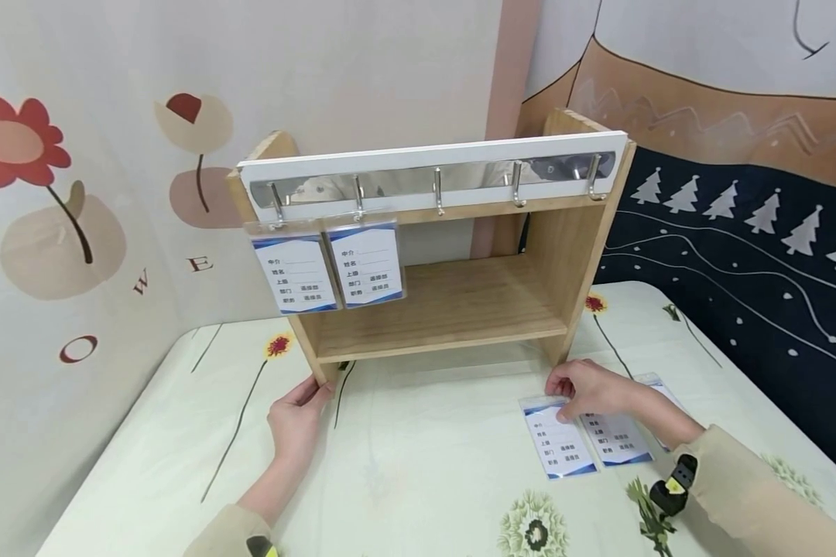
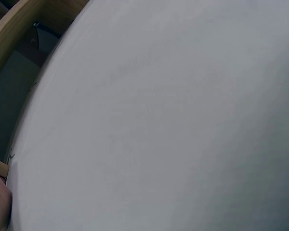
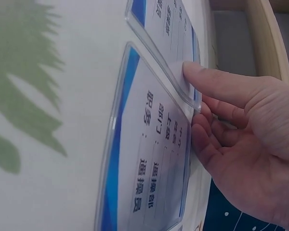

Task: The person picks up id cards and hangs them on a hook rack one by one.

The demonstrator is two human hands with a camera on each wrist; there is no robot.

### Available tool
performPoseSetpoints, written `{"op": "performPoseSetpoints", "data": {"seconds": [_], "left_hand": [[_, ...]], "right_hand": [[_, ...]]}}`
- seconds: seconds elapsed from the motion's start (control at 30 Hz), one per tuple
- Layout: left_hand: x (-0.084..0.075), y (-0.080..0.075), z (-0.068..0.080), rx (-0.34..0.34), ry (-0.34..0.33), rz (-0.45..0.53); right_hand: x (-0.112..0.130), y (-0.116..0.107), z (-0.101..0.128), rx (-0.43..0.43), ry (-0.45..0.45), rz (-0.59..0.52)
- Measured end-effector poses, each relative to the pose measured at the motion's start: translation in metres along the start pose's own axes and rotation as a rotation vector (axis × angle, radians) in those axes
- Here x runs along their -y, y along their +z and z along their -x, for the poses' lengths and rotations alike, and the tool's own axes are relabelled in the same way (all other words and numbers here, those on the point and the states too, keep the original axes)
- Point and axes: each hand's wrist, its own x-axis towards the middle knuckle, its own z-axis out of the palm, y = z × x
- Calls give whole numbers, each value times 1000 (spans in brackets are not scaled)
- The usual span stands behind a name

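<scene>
On the near right of the counter (image 1: 418, 472), picking up a badge (image 1: 564, 445) seems the step in hand; next probably calls for a lift that leaves its top slot free. It looks white, blue-banded, clear-sleeved. The right hand (image 1: 595, 387) pinches its far right corner; the left hand (image 1: 299, 418) grips the wooden rack (image 1: 439, 309) by its left foot. Beyond, two hung badges (image 1: 296, 275) leave three hooks (image 1: 438, 193) bare.

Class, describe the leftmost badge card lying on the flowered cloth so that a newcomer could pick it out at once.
Start at the wooden shelf, then look below its right-hand side, where badge cards lie on the flowered cloth by the right hand. The leftmost card is yours: it alone has the thumb's tip resting on its face.
</scene>
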Motion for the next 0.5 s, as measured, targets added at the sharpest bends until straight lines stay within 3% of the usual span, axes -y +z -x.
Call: {"op": "performPoseSetpoints", "data": {"seconds": [0.5], "left_hand": [[0,0,0,-6,0,-9]], "right_hand": [[-4,4,3,-21,-67,-75]]}}
